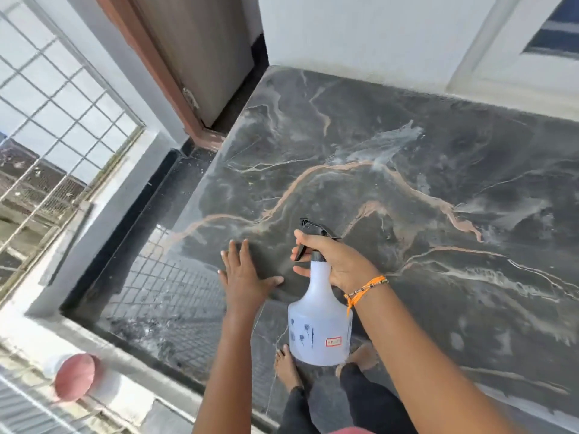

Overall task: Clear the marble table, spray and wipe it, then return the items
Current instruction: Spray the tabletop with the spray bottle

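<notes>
A dark marble counter [407, 189], veined in pale orange and white, is seen from above, with white walls along its far edge and a wooden door frame [163, 76] beyond its far left corner. A wet, whitish patch [385, 145] is visible on the stone toward the far edge, and smeared pale streaks are spread toward the right edge. A white spray bottle [319, 321] with a black trigger head is held upright above the near part of the counter by the right hand [332, 261]; its fingers [302, 270] are closed around the bottle's neck, with one finger laid across the trigger, and the nozzle is pointed toward the far left. An orange beaded bracelet [366, 289] is worn on the right wrist. The left hand [244, 274] is held flat and open over the near left part of the counter, its fingers spread and nothing grasped; whether the palm is pressed on the stone cannot be told. A metal window grille [56, 98] stands to the left, and its grid is reflected in the polished surface near the left edge. A pinkish round object [75, 377] lies on the ledge beyond the near left corner. Bare feet [286, 368] are seen on the floor below the near edge.
</notes>
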### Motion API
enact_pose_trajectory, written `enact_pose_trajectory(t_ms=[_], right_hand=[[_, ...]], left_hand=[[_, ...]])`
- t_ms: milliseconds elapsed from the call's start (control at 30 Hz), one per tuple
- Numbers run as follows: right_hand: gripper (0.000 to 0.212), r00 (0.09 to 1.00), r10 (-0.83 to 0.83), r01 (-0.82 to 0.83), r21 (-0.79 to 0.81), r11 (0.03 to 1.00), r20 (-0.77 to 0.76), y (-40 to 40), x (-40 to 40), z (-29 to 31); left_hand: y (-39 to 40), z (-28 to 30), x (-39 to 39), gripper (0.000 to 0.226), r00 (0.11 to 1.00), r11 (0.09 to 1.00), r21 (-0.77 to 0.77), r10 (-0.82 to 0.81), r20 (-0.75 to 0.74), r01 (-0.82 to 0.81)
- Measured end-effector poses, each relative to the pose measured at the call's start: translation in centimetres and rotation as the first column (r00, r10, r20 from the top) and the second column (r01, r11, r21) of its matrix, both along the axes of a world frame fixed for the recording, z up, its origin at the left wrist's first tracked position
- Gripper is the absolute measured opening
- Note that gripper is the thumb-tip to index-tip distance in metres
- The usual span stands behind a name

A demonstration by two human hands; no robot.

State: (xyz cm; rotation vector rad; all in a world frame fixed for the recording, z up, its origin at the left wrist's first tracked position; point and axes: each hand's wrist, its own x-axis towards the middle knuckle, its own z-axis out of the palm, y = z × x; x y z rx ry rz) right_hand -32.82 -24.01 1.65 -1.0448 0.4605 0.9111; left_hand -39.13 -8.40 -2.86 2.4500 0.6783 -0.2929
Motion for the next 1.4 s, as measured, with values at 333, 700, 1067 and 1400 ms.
enact_pose_trajectory(t_ms=[333, 700, 1067, 1400], right_hand=[[0.021, 0.995, -0.085, 0.076, -0.151, 0.986, -0.052, 6.8, -2.6, -0.4], [0.02, 0.911, -0.413, 0.41, -0.162, 0.898, 0.015, -3.3, -6.8, 0.4], [0.022, 0.776, -0.627, 0.616, -0.134, 0.776, -0.067, -9.7, -8.4, -0.3], [0.02, 0.733, -0.677, 0.65, -0.364, 0.667, 0.067, -22.4, -15.7, -0.1]], left_hand=[[3.7, -0.8, -2.6, 0.103, 0.981, 0.981, -0.028, -0.191, 0.039, 0.192], [-4.3, -1.4, -1.3, 0.107, 0.755, 0.754, -0.05, -0.652, 0.072, 0.655], [-7.6, -0.9, -1.8, 0.116, 0.765, 0.765, -0.031, -0.644, -0.01, 0.644], [-22.6, 0.2, -3.5, 0.106, 0.448, 0.445, -0.052, -0.893, 0.038, 0.894]])
